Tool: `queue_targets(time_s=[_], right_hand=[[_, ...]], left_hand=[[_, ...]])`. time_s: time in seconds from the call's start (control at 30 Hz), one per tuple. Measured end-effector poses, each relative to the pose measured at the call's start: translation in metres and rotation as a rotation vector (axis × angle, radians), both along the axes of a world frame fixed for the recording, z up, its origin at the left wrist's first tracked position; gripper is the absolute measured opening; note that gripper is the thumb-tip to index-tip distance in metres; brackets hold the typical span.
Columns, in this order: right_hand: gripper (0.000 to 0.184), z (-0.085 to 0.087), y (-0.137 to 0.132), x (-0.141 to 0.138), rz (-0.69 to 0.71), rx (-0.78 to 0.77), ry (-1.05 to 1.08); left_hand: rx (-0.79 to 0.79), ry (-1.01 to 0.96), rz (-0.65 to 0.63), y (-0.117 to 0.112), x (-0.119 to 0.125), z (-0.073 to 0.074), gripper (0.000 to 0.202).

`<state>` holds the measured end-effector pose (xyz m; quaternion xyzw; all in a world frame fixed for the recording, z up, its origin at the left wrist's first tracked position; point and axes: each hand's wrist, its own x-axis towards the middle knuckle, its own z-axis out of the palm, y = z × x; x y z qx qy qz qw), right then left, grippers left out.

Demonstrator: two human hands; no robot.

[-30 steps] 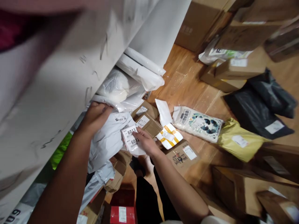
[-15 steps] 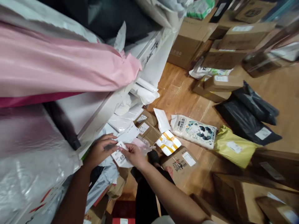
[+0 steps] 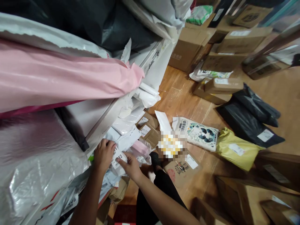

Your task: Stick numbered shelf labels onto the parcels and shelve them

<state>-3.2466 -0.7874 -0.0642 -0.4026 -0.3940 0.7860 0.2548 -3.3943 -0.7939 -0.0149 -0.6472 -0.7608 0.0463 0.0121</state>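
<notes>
My left hand (image 3: 103, 154) and my right hand (image 3: 130, 165) meet low in the head view over a white mailer bag with a numbered label (image 3: 117, 157). The fingers of both hands are curled and pinch the bag's edges, one on each side of the label. The bag sits among other white parcels (image 3: 127, 125) on the lower level of a white shelf (image 3: 103, 115). A pink parcel (image 3: 139, 149) lies just right of my hands. Above, a big pink bag (image 3: 58, 81) and dark bags fill the upper shelf.
On the wooden floor (image 3: 182, 90) lie a panda-printed packet (image 3: 199, 132), a yellow bag (image 3: 234, 148), black bags (image 3: 253, 115) and a flat brown box (image 3: 182, 164). Cardboard boxes (image 3: 187, 47) stack up at the back and at the right. My dark-trousered leg (image 3: 159, 190) is below.
The view has tilted up, so the upper shelf with the pink bag now shows. My hands came together on the labelled bag and sank a little lower in the picture.
</notes>
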Motion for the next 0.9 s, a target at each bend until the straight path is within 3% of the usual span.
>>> queue_targets(time_s=[0.17, 0.27, 0.33, 0.43, 0.6, 0.67, 0.77, 0.9], right_hand=[[0.051, -0.026, -0.032, 0.031, -0.086, -0.126, -0.140], [0.049, -0.039, -0.033, 0.058, -0.036, -0.208, -0.051], [0.044, -0.039, -0.012, 0.070, -0.027, -0.233, 0.043], [0.042, -0.032, 0.044, 0.067, -0.100, -0.199, 0.119], [0.048, -0.027, 0.124, 0.009, -0.079, -0.039, 0.098], [0.050, -0.030, 0.135, -0.011, -0.095, 0.004, 0.037], [0.055, -0.035, 0.136, -0.024, -0.188, 0.064, -0.056], [0.056, -0.035, 0.129, -0.023, -0.090, -0.028, -0.067]], left_hand=[[-0.038, 0.022, -0.003, 0.004, 0.006, -0.006, 0.018], [0.153, -0.095, 0.086, 0.018, 0.016, 0.005, 0.018], [0.209, -0.221, 0.019, 0.037, 0.020, 0.014, 0.022], [0.007, -0.439, -0.102, 0.072, 0.012, 0.020, 0.032], [-0.259, -0.774, 0.174, 0.108, -0.009, 0.019, 0.037], [-0.265, -0.685, 0.189, 0.112, -0.007, 0.018, 0.027], [-0.157, -0.388, 0.187, 0.112, 0.007, 0.013, 0.018], [-0.045, 0.000, 0.151, 0.108, 0.024, 0.002, 0.017]])
